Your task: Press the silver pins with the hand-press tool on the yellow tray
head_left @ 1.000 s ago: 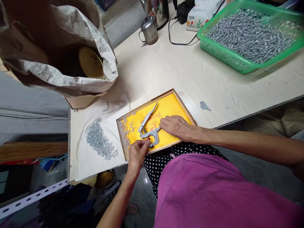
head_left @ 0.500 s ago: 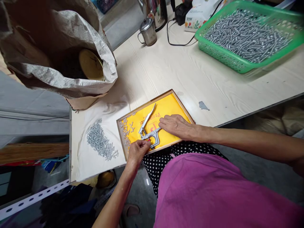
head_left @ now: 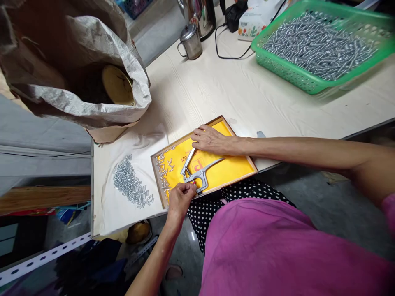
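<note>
A wooden tray (head_left: 237, 135) with a yellow lining sits at the near table edge. In it lie metal hand pliers (head_left: 197, 170) with two long handles spread apart. My left hand (head_left: 180, 199) is pinched at the pliers' jaw, fingers closed on something too small to name. My right hand (head_left: 210, 139) rests on the upper handle's end, fingers curled over it. Small metal pins (head_left: 163, 168) lie scattered along the tray's left side.
A heap of small metal pins (head_left: 131, 185) lies on white cloth left of the tray. A woven sack (head_left: 80, 70) stands at the back left. A green basket (head_left: 317, 45) full of metal pins, a steel mug (head_left: 190, 41) and a black cable (head_left: 231, 55) are farther back.
My right hand has moved from the pliers' lower handle up to the end of the upper handle. The lower handle now lies uncovered. My left hand has stayed at the jaw.
</note>
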`<state>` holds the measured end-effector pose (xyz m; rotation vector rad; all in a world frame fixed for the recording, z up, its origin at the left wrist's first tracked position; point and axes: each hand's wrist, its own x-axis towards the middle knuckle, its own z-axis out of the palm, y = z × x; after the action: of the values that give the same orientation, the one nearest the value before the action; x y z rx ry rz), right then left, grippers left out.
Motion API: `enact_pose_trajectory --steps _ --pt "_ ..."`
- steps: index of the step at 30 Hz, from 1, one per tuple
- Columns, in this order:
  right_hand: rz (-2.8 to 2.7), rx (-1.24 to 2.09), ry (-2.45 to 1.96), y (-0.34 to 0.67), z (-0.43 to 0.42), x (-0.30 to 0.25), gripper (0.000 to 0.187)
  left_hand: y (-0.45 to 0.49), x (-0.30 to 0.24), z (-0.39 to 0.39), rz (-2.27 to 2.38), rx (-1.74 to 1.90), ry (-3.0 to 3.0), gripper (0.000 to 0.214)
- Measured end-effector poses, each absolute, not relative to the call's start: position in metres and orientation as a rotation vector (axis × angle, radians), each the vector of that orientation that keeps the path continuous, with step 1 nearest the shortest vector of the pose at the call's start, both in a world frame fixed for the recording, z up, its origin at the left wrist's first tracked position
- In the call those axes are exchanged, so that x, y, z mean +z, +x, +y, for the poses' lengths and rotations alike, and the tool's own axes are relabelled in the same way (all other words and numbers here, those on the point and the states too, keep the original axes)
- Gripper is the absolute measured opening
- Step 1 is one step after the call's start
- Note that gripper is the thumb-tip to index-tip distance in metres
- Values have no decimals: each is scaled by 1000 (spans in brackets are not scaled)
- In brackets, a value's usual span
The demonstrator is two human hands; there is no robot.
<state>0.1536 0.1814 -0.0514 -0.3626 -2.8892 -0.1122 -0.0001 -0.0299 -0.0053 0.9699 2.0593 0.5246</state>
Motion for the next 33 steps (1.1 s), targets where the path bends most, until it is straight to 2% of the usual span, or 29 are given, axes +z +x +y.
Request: enact_pose_trajectory --steps 10,15,21,24,33 --pt "-2759 -74 -475 197 163 -26 42 20 -5 -44 2165 652 1213 23" --pt "-2679 63 -612 208 151 -27 36 19 -2 -35 2144 524 1221 21" --pt "-2713 -41 -635 204 154 -34 35 13 -2 -29 2089 480 1085 30" --pt "-2737 21 -641 202 156 -39 29 13 -2 -29 2095 476 1056 34" --pt "-2843 160 -616 210 153 -47 23 10 1 -19 2096 390 1033 28"
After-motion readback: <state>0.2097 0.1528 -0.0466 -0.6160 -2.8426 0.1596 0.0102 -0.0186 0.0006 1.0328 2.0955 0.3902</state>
